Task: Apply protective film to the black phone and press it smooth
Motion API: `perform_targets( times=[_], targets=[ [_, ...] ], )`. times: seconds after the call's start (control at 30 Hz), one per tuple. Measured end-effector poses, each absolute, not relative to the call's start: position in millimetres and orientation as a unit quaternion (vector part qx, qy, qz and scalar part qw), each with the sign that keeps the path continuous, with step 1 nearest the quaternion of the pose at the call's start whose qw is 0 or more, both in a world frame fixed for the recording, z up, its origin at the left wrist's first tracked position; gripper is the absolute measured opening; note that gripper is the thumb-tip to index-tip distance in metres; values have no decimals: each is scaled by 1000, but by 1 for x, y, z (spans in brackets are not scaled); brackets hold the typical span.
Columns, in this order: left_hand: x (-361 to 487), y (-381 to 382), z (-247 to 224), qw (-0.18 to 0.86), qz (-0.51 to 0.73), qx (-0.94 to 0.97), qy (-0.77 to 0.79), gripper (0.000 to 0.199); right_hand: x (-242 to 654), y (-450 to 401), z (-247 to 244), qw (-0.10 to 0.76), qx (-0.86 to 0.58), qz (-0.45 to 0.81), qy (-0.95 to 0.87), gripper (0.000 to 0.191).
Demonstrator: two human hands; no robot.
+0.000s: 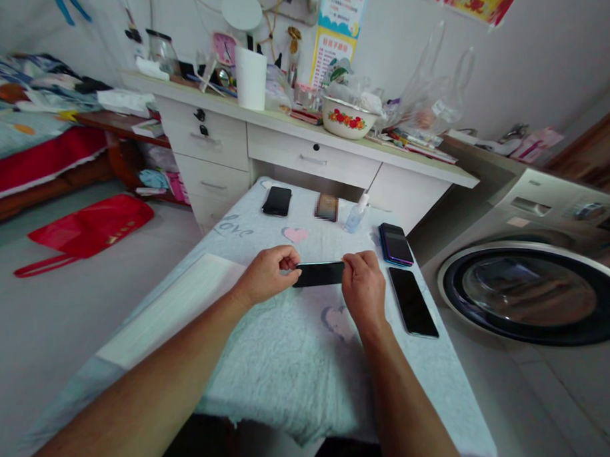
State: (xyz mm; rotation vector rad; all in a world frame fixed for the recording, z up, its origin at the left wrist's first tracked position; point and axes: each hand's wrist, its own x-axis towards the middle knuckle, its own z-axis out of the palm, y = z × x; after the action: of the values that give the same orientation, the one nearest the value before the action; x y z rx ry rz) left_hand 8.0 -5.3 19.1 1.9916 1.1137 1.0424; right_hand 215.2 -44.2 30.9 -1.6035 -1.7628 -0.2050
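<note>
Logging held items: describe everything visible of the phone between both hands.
The phone is a thin slab with a glassy-looking, unlit black face and a pale line along its far edge. It is held lengthwise left to right, face tilted toward the camera. The left grip pinches one end, the right grip the other, partly hiding both. Below is the cloth-covered table; contact with it can't be told.

Both hands (366,284) grip black phone (319,275) by its ends over cloth-covered table (280,367); spray bottle (355,217) beyond.
</note>
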Motion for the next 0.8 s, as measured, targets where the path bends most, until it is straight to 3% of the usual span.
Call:
perform_targets(
  times=[0.33,0.8],
  targets=[
    [8,-5,19,307,388,757,426,6,211,-45,28,370,-580,-63,-723,24],
    [7,-5,18,318,392,756,416,6,221,-41,29,375,-623,-81,-681,23]
  ],
)
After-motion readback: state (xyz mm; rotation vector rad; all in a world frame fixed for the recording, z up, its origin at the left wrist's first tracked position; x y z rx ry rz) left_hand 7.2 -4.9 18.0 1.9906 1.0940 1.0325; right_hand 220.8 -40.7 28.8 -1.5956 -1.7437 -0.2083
